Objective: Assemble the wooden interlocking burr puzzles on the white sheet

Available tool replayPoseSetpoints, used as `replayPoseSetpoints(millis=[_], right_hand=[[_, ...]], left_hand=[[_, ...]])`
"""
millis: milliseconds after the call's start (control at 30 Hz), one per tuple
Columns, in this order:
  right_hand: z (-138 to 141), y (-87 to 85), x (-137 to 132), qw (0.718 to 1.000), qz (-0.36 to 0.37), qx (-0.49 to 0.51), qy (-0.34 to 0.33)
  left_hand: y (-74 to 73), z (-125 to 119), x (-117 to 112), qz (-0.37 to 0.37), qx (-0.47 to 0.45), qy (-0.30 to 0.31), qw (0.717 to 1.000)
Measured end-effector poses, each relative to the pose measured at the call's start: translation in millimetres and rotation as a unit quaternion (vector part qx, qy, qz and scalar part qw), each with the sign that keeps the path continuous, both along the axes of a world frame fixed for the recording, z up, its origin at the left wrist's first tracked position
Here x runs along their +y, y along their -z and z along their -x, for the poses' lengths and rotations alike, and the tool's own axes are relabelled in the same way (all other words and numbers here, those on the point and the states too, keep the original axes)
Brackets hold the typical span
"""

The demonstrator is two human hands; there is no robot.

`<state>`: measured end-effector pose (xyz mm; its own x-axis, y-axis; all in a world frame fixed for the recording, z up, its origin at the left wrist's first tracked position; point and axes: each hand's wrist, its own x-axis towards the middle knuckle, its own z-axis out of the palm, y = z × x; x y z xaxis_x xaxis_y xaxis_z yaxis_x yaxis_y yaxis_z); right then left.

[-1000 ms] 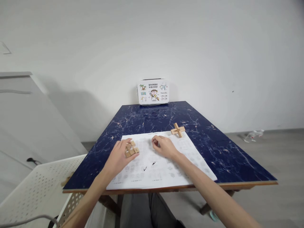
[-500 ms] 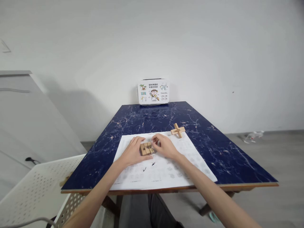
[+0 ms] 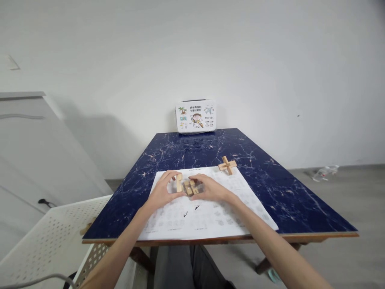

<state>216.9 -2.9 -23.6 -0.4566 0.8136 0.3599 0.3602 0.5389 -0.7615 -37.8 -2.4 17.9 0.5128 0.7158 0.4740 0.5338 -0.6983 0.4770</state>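
Both hands are over the printed white sheet (image 3: 174,216). Between the thumb and fingers of my left hand (image 3: 162,192) stands a light wooden puzzle piece (image 3: 179,183), a narrow bar turned on end. My right hand (image 3: 210,188) has its thumb and fingers closed on the right side of a small cluster of wooden puzzle pieces (image 3: 189,187). A narrow gap separates the bar from the cluster. The cluster's right end is partly hidden by my right fingers. At the sheet's far right corner sits a cross-shaped wooden puzzle (image 3: 227,165).
The sheet lies on a blue marbled table (image 3: 192,150) with a wooden front edge. A white cartoon-printed case (image 3: 196,117) stands at the back against the wall. On the left is a white perforated basket (image 3: 60,216). A clear plastic object (image 3: 325,172) lies on the floor at right.
The wooden block between my hands has come apart: a bar is now at the left in my left hand, away from the cluster at my right hand. The view has shifted slightly.
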Motion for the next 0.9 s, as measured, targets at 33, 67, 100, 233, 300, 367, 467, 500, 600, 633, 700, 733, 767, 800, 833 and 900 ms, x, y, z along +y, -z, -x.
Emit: replayPoseSetpoints(millis=[33,67,100,233,300,367,467,500,600,633,700,733,767,800,833,900], right_hand=[[0.4,-0.5,0.8,1.000,0.014,0.017,0.006],[0.9,-1.5,1.4,0.999,0.028,0.035,0.015],[1.5,-2.7,1.9,0.997,0.042,0.055,0.027],[3.6,-10.4,1.2,0.983,0.082,0.149,0.072],[4.2,-15.5,-1.1,0.974,0.101,0.186,0.078],[4.0,-20.9,-3.9,0.966,0.126,0.216,0.065],[2.5,-26.7,-5.9,0.942,0.176,0.283,0.042],[1.9,-27.6,-5.4,0.930,0.199,0.307,0.043],[1.0,-27.0,-2.1,0.904,0.244,0.346,0.053],[1.4,-26.3,-1.0,0.901,0.250,0.353,0.048],[3.1,-24.9,-0.2,0.895,0.253,0.365,0.033],[4.2,-24.5,-0.5,0.893,0.253,0.371,0.025],[5.3,-24.5,-1.4,0.893,0.251,0.373,0.016],[6.2,-24.6,-2.6,0.897,0.245,0.369,0.007],[6.9,-25.0,-4.0,0.904,0.234,0.359,-0.004],[7.4,-26.0,-6.7,0.925,0.205,0.320,-0.029]], left_hand=[[-0.1,-0.7,0.0,0.007,-0.008,-0.003,1.000],[0.1,-1.5,0.0,0.015,-0.016,-0.006,1.000],[0.4,-2.4,-0.2,0.023,-0.023,-0.009,0.999],[1.9,-6.1,-2.0,0.050,-0.040,-0.015,0.998],[1.7,-8.0,-3.1,0.062,-0.045,-0.016,0.997],[0.7,-9.7,-4.0,0.073,-0.052,-0.015,0.996],[-0.9,-12.2,-5.0,0.094,-0.068,-0.009,0.993],[-1.3,-13.1,-5.4,0.104,-0.076,-0.007,0.992],[-1.4,-15.5,-6.4,0.140,-0.098,0.000,0.985],[-1.1,-16.1,-6.5,0.150,-0.102,0.003,0.983],[-0.2,-16.8,-6.4,0.161,-0.104,0.006,0.981],[0.3,-16.9,-6.2,0.163,-0.105,0.005,0.981],[0.7,-16.9,-5.9,0.165,-0.105,0.002,0.981],[1.0,-17.0,-5.6,0.166,-0.107,-0.002,0.980],[1.2,-17.0,-5.3,0.166,-0.109,-0.008,0.980],[1.4,-17.0,-5.0,0.168,-0.114,-0.014,0.979]])
